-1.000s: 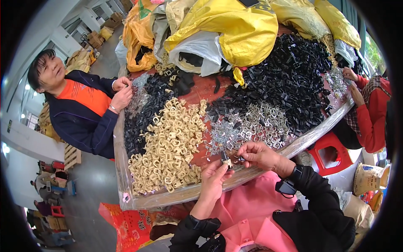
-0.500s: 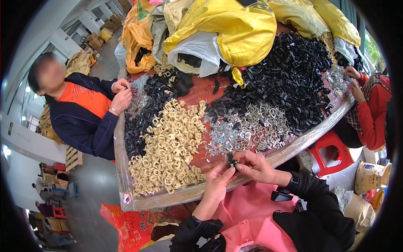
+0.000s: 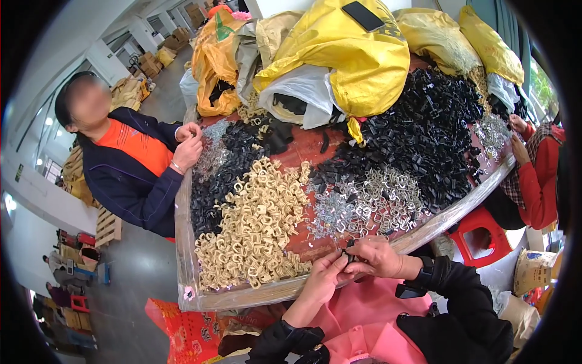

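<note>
Close to the table's front edge, my left hand (image 3: pixel 325 278) and my right hand (image 3: pixel 377 257) meet, fingers closed in a pinch around a small black plastic piece (image 3: pixel 349 247). Its exact shape is mostly covered by my fingertips. Just beyond my hands lie a pile of silver metal wire loops (image 3: pixel 394 197) and a patch of tiny silver metal bits (image 3: pixel 328 209). Cream-coloured plastic clips (image 3: pixel 257 212) are heaped to the left. A large heap of black plastic parts (image 3: pixel 412 133) spreads over the far right of the red tabletop (image 3: pixel 297 238).
A wooden rim (image 3: pixel 254 295) edges the table. Yellow sacks (image 3: pixel 339 60) stand at the back, a phone (image 3: pixel 363 16) on one. Co-workers sit left (image 3: pixel 136 158) and right (image 3: pixel 536 170), hands at silver bits. A red stool (image 3: pixel 482 239) stands at right.
The view has shifted, so the table sits lower in the picture. My hands stay together at the front edge, fingers slightly rearranged around the black piece.
</note>
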A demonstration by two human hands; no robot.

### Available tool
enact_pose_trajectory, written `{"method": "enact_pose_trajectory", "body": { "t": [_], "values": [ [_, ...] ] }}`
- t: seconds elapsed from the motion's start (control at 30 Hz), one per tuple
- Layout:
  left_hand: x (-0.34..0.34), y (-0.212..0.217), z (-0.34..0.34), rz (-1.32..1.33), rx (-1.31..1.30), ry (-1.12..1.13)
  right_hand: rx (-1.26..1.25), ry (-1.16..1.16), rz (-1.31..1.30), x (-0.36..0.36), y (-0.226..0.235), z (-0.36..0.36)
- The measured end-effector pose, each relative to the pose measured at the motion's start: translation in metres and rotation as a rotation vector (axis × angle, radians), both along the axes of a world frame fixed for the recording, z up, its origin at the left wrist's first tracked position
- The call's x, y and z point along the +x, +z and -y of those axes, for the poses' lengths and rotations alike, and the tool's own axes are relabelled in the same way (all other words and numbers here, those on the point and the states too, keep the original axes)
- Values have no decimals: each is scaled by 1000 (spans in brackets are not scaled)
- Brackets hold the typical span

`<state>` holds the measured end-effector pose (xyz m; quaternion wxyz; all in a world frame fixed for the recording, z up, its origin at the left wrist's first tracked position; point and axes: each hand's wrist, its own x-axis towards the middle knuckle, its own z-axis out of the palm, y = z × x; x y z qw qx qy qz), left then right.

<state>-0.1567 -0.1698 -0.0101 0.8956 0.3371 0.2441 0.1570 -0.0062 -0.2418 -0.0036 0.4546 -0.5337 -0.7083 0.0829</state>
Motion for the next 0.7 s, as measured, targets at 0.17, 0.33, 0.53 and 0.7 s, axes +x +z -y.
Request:
{"method": "enact_pose_trajectory", "body": {
  "t": [0.17, 0.33, 0.53, 0.7],
  "values": [
    [-13, -5, -37, 61, 145, 46, -46, 115, -91, 9, 20, -30],
    [-38, 11, -85, -39, 204, 180, -168, -1, 235, 43, 36, -110],
    [-54, 27, -141, -50, 295, 282, -160, -168, 641, 102, -2, -258],
    [-57, 30, -155, -117, 200, 221, 46, -182, 964, 125, -34, -330]
  ]
}}
